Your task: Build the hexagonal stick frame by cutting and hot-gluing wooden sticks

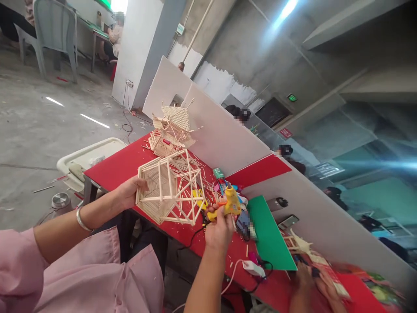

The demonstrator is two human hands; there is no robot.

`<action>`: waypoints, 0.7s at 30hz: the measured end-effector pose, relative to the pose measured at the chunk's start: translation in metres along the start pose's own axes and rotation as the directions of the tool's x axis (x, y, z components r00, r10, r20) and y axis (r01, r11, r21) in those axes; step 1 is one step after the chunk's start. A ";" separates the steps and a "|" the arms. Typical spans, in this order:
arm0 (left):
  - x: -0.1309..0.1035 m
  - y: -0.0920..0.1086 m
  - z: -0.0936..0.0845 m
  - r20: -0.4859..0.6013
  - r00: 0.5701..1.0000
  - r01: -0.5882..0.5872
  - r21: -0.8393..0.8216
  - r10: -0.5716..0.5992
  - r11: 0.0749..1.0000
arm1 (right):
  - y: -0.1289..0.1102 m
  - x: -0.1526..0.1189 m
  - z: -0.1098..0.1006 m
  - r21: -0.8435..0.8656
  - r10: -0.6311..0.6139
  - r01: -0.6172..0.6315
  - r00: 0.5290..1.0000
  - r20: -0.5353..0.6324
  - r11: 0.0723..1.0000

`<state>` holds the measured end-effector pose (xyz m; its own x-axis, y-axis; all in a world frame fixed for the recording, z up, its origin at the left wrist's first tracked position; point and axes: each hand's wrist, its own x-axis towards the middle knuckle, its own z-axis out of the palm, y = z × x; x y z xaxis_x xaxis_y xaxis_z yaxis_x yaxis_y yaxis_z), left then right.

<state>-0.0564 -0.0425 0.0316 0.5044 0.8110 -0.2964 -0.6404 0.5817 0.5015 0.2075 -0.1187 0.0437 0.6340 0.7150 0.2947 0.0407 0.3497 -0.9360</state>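
My left hand [132,191] grips the near-left edge of a many-sided frame [169,195] built of thin wooden sticks. The frame is tilted above the red table, and its stick-lined base shows inside. In my right hand [219,230] is a yellow glue gun [232,202] with an orange trigger, held just right of the frame, its nozzle pointing up and away from the sticks. Yellow-handled scissors [199,199] show behind the frame's right side. Farther back on the table stands a stick-built model [176,126] with a slatted roof.
Loose sticks and supplies cover the red table [110,167]. A green board [272,234] stands to the right, near a white power strip [254,268]. A white partition [224,130] runs along the back. Another person's hands [321,278] work at lower right. A white stool [87,156] stands left.
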 end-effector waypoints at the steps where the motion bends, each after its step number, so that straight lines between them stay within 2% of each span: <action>1: -0.002 0.004 0.000 0.001 1.000 0.001 0.017 -0.001 1.000 | -0.008 0.004 -0.001 -0.048 -0.054 0.055 0.998 0.014 0.997; 4: -0.011 0.014 0.000 -0.015 1.000 0.015 0.058 -0.014 0.998 | -0.040 0.014 0.007 -0.249 -0.181 0.195 0.980 0.076 0.949; 6: -0.018 0.020 0.000 -0.018 0.999 0.033 0.080 -0.032 0.996 | -0.063 0.020 0.021 -0.441 -0.262 0.287 0.958 0.119 0.850; 7: -0.022 0.023 0.000 -0.011 0.999 0.039 0.092 -0.038 0.995 | -0.074 0.023 0.029 -0.550 -0.312 0.346 0.937 0.157 0.761; 9: -0.029 0.028 0.001 0.018 0.999 0.046 0.112 -0.048 0.993 | -0.093 0.029 0.046 -0.715 -0.456 0.469 0.859 0.233 0.518; 12: -0.038 0.038 0.005 0.034 0.997 0.069 0.122 -0.073 0.990 | -0.108 0.041 0.069 -0.763 -0.540 0.600 0.736 0.409 0.240; 14: -0.044 0.045 0.009 0.004 0.995 0.095 0.120 -0.096 0.988 | -0.110 0.048 0.078 -0.762 -0.529 0.637 0.689 0.496 0.115; 16: -0.047 0.050 0.012 -0.022 0.993 0.115 0.114 -0.113 0.987 | -0.109 0.053 0.084 -0.745 -0.494 0.666 0.661 0.565 0.037; 18: -0.046 0.051 0.010 -0.045 0.991 0.128 0.115 -0.123 0.985 | -0.109 0.056 0.086 -0.721 -0.467 0.693 0.638 0.612 0.004; 21: -0.036 0.044 -0.004 -0.109 0.994 0.020 0.153 -0.003 0.988 | -0.110 0.057 0.087 -0.708 -0.469 0.706 0.622 0.627 -0.010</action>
<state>-0.1054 -0.0458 0.0609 0.4400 0.8112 -0.3851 -0.5342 0.5812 0.6139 0.1717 -0.0637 0.1799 -0.1085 0.6606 0.7429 0.9941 0.0720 0.0812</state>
